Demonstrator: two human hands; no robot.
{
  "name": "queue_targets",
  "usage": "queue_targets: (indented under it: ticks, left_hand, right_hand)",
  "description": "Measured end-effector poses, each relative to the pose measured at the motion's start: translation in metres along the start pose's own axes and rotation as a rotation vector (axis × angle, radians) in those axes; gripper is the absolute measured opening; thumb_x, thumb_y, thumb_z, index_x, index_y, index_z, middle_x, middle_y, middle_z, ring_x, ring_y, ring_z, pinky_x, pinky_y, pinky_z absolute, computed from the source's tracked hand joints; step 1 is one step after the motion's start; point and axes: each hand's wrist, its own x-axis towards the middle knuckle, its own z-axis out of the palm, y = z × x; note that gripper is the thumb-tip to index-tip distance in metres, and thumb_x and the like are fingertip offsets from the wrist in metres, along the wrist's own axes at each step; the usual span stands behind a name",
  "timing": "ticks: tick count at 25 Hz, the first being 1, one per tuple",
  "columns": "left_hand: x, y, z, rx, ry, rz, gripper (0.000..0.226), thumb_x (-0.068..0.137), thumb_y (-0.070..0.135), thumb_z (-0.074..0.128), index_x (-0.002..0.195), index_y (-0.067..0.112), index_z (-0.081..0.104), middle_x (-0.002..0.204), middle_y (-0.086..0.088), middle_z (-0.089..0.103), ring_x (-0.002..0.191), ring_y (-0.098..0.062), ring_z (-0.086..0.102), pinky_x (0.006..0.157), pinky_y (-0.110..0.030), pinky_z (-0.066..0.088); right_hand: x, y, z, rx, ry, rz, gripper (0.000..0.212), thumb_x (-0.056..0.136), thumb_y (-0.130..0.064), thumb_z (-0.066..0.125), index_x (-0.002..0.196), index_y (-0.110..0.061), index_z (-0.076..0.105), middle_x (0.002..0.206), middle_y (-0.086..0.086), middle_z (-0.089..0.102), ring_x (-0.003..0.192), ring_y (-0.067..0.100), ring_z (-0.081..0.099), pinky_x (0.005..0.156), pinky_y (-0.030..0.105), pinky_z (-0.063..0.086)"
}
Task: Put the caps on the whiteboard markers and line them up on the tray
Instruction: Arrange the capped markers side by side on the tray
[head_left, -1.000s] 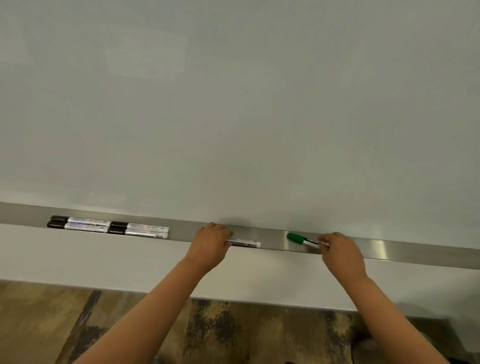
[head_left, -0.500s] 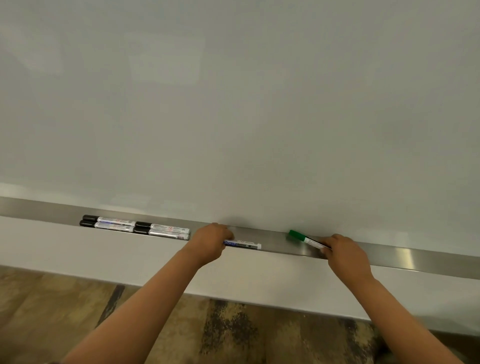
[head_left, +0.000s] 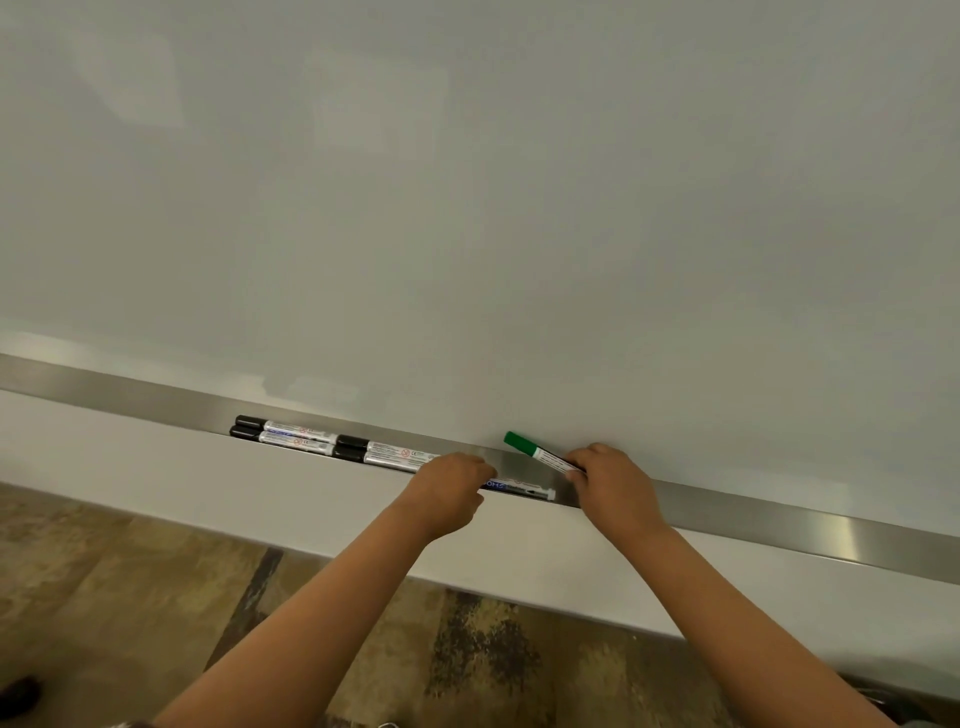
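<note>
A long steel tray (head_left: 779, 512) runs under the whiteboard. Several black-capped markers (head_left: 332, 441) lie on it in two rows, end to end. My left hand (head_left: 449, 488) is closed around one end of a white marker with blue print (head_left: 522, 488) that lies on the tray just right of those rows; its cap end is hidden in my fist. My right hand (head_left: 610, 483) pinches the rear end of a green-capped marker (head_left: 535, 452), which is tilted with its green cap raised above the tray, up and to the left.
The whiteboard (head_left: 467, 208) fills the upper view. A white wall strip (head_left: 156, 478) runs below the tray, and mottled brown floor (head_left: 130, 597) lies beneath. A dark object (head_left: 18, 696) sits at the bottom left corner.
Both hands have slid left along the tray, closer to the black markers. The green marker has been lifted off the tray and tilted, and my two hands are now nearer each other.
</note>
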Motion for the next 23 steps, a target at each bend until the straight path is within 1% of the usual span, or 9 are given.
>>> queue_targets:
  ticks: [2, 4, 5, 7, 9, 12, 15, 20, 23]
  left_hand:
    - [-0.006, -0.005, -0.002, -0.110, 0.058, 0.023, 0.043, 0.090, 0.017, 0.051, 0.132, 0.017, 0.047, 0.139, -0.003, 0.050, 0.125, -0.024, 0.046, 0.105, -0.036, 0.039]
    - [-0.014, -0.018, -0.010, -0.264, 0.184, 0.015, 0.040, 0.089, 0.015, 0.052, 0.129, 0.017, 0.051, 0.136, -0.003, 0.053, 0.122, -0.023, 0.049, 0.104, -0.032, 0.039]
    - [-0.018, -0.029, -0.016, -0.318, 0.267, -0.023, 0.038, 0.089, 0.012, 0.051, 0.127, 0.016, 0.054, 0.133, -0.003, 0.056, 0.121, -0.022, 0.050, 0.103, -0.031, 0.039]
    - [-0.027, -0.057, -0.026, -0.358, 0.408, -0.167, 0.035, 0.089, 0.007, 0.051, 0.123, 0.013, 0.057, 0.129, -0.007, 0.059, 0.119, -0.024, 0.052, 0.102, -0.033, 0.040]
    - [-0.037, -0.082, -0.032, -0.360, 0.463, -0.305, 0.035, 0.088, 0.004, 0.049, 0.121, 0.010, 0.058, 0.127, -0.011, 0.060, 0.116, -0.028, 0.055, 0.100, -0.036, 0.043]
    - [-0.050, -0.103, -0.031, -0.364, 0.466, -0.416, 0.034, 0.088, 0.003, 0.049, 0.120, 0.007, 0.058, 0.126, -0.013, 0.060, 0.115, -0.030, 0.054, 0.097, -0.039, 0.045]
    - [-0.060, -0.113, -0.026, -0.338, 0.429, -0.454, 0.036, 0.088, 0.006, 0.051, 0.124, 0.008, 0.055, 0.128, -0.012, 0.058, 0.119, -0.028, 0.051, 0.099, -0.040, 0.044]
    - [-0.063, -0.113, -0.022, -0.270, 0.382, -0.383, 0.039, 0.087, 0.009, 0.051, 0.126, 0.008, 0.052, 0.131, -0.009, 0.056, 0.124, -0.025, 0.046, 0.102, -0.037, 0.040]
    - [-0.059, -0.108, -0.021, -0.219, 0.345, -0.317, 0.041, 0.089, 0.014, 0.051, 0.129, 0.010, 0.049, 0.137, -0.008, 0.052, 0.130, -0.023, 0.040, 0.109, -0.038, 0.034]
  right_hand:
    - [0.004, -0.008, 0.005, -0.006, -0.023, -0.009, 0.024, 0.094, -0.021, 0.046, 0.111, -0.020, 0.062, 0.103, 0.005, 0.061, 0.098, 0.024, 0.055, 0.072, 0.036, 0.049]
    - [0.009, -0.014, 0.008, -0.020, -0.041, -0.031, 0.024, 0.093, -0.020, 0.045, 0.111, -0.020, 0.062, 0.102, 0.005, 0.060, 0.098, 0.023, 0.054, 0.071, 0.036, 0.048]
    - [0.011, -0.017, 0.011, -0.031, -0.051, -0.046, 0.025, 0.093, -0.019, 0.045, 0.111, -0.020, 0.062, 0.103, 0.005, 0.060, 0.099, 0.023, 0.054, 0.071, 0.036, 0.048]
    - [0.015, -0.023, 0.017, -0.061, -0.071, -0.084, 0.026, 0.093, -0.017, 0.045, 0.113, -0.020, 0.062, 0.104, 0.006, 0.061, 0.101, 0.024, 0.053, 0.072, 0.036, 0.048]
    - [0.017, -0.027, 0.024, -0.095, -0.101, -0.108, 0.027, 0.093, -0.015, 0.044, 0.113, -0.019, 0.062, 0.106, 0.008, 0.061, 0.101, 0.025, 0.053, 0.071, 0.036, 0.048]
    - [0.022, -0.030, 0.030, -0.137, -0.142, -0.115, 0.026, 0.093, -0.016, 0.044, 0.111, -0.018, 0.062, 0.105, 0.008, 0.061, 0.099, 0.024, 0.054, 0.066, 0.032, 0.044]
    - [0.026, -0.035, 0.033, -0.178, -0.174, -0.137, 0.024, 0.092, -0.017, 0.046, 0.110, -0.018, 0.063, 0.104, 0.009, 0.060, 0.096, 0.024, 0.054, 0.062, 0.030, 0.040]
    - [0.026, -0.044, 0.033, -0.206, -0.191, -0.163, 0.032, 0.086, -0.009, 0.046, 0.111, -0.022, 0.061, 0.102, 0.008, 0.058, 0.098, 0.025, 0.053, 0.061, 0.029, 0.035]
    - [0.024, -0.046, 0.033, -0.200, -0.189, -0.139, 0.032, 0.086, -0.009, 0.046, 0.111, -0.022, 0.060, 0.104, 0.008, 0.058, 0.099, 0.025, 0.053, 0.063, 0.030, 0.038]
